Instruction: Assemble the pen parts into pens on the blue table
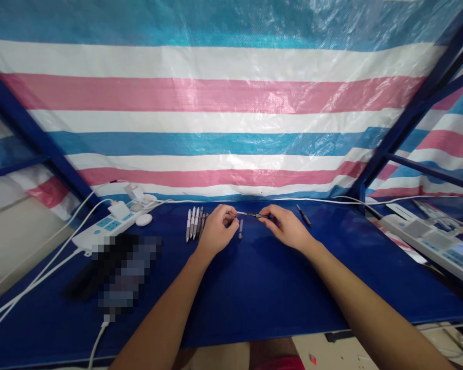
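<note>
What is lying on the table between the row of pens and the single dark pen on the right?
In the head view, both hands, left hand and right hand, hold a thin pen part; a small pen piece lies below.

I'm counting two hands out over the blue counter (254, 288), a left hand (215, 231) and a right hand (287, 226), with one slim pen (249, 214) stretched between them and one short pen piece (240, 229) lying just under it. Left of that I make out a row of pens (195, 222), four or five, too tightly packed for me to be sure, and one lone dark pen (304, 215) off to the right. I've got two power strips: one white-and-blue power strip (108, 226) at left and one grey power strip (432, 239) at right.
</note>
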The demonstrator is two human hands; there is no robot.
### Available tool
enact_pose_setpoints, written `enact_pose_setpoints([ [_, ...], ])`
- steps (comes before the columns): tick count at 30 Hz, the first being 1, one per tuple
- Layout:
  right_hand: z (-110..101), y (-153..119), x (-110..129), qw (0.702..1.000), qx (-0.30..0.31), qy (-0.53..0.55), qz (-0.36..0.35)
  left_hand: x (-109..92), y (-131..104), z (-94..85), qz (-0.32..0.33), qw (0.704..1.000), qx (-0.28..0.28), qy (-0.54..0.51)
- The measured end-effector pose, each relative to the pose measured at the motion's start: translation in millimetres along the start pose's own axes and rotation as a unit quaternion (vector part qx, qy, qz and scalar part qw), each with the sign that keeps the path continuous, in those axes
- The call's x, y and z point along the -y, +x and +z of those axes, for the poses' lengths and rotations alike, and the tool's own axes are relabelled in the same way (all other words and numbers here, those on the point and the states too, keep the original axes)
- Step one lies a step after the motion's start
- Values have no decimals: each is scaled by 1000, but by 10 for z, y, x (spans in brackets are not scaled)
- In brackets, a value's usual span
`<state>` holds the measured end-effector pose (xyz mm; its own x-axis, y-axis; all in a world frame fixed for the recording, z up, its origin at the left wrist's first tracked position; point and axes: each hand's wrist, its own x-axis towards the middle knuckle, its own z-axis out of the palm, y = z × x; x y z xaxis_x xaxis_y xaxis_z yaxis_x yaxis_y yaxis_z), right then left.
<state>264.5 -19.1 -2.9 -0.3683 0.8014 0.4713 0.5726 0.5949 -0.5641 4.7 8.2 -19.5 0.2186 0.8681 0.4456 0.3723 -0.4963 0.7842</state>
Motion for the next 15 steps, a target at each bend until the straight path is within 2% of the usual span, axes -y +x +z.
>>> enact_pose_setpoints([
  [8, -34, 5, -42, 1000, 5, 3, -2, -37, 10, -53, 45, 996, -4, 72],
  [12, -35, 6, -54, 1000, 7, 13, -27, -44, 0, -86, 101, 984, 36, 140],
  [15, 9, 2, -29, 999, 10, 37, -25, -23, -10, -53, 109, 983, 63, 137],
])
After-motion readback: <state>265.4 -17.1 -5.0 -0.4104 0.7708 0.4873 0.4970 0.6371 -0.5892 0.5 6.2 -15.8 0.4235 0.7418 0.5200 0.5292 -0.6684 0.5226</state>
